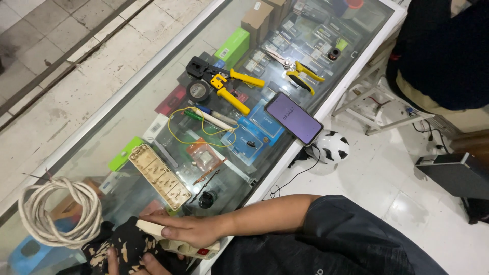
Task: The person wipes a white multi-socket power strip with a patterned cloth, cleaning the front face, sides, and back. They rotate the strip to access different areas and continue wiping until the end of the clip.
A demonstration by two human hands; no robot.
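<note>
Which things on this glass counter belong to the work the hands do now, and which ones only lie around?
In hand:
- right hand on the cream socket-strip housing
- left hand under it, on the patterned cloth
- open strip backplate next to it

Lying about:
- coiled white cable
- yellow crimping tool
- yellow pliers
- black tape roll
- phone
- yellow wire

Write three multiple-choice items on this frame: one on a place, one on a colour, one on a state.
1. Where is the coiled white cable?
A. at the counter's near left end
B. on the floor
C. beside the phone

2. What colour are the crimping tool handles?
A. red
B. yellow
C. blue

3. What state is the phone screen in?
A. dark
B. cracked
C. lit

Answers: 1 A, it lies at the glass counter's left end; 2 B, both handles show yellow; 3 C, the screen glows purple.
</note>
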